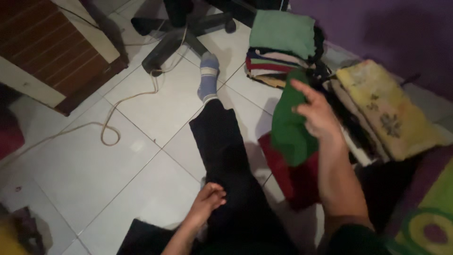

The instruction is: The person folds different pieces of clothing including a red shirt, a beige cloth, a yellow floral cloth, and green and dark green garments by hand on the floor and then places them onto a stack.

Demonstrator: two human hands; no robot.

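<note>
One green cloth (289, 127) between right-hand fingers (302, 89).

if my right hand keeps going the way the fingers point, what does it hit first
Probably the stack of folded clothes topped by a teal piece, just beyond the green cloth the right hand holds. Depth is hard to judge, so it might pass above.

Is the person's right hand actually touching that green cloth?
Touching. The head view shows the right hand gripping the green cloth at its upper edge, fingers pressed into the fabric, the cloth hanging below it above a red garment.
</note>
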